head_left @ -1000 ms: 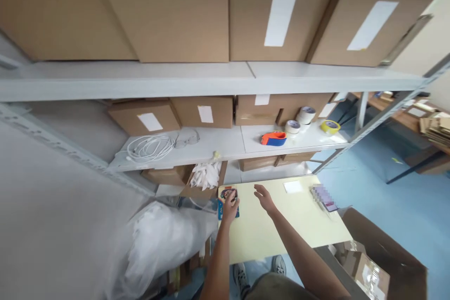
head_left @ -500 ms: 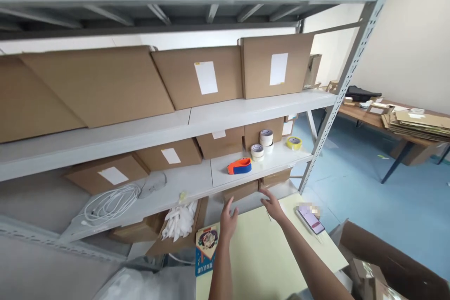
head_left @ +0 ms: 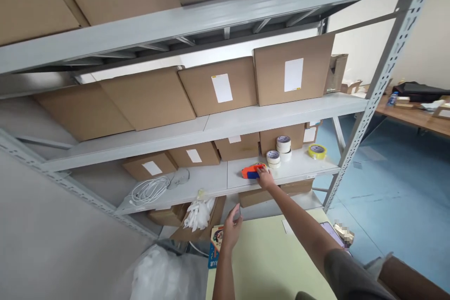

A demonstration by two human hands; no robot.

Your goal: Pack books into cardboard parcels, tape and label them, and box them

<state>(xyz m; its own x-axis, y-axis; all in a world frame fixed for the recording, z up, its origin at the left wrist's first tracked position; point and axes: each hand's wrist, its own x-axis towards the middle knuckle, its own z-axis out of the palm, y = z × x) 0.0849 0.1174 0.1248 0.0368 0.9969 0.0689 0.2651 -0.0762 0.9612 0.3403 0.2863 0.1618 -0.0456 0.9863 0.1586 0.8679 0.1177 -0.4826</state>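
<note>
On the lower shelf lies an orange and blue tape dispenser (head_left: pixel 249 172). My right hand (head_left: pixel 265 179) reaches over the table to it, its fingers closed round the right end. My left hand (head_left: pixel 232 226) hovers over the left part of the pale yellow table (head_left: pixel 270 253), thumb and fingers apart and nothing between them. Below that hand a blue and yellow book (head_left: pixel 215 246) is partly covered by my left forearm. Just right of the dispenser stand several white tape rolls (head_left: pixel 273 158), and farther right is a yellow tape roll (head_left: pixel 317 151).
Cardboard boxes (head_left: pixel 221 86) line the grey metal shelves. A coiled white cable (head_left: pixel 151 191) lies at the left of the lower shelf, with white gloves (head_left: pixel 199 213) in a box beneath. A phone (head_left: pixel 332 233) rests at the table's right edge; an open carton (head_left: pixel 408 276) stands beside it.
My right hand has moved forward and up from above the table to the tape dispenser and closed on it. My left hand stays over the table, open. The view has shifted left.
</note>
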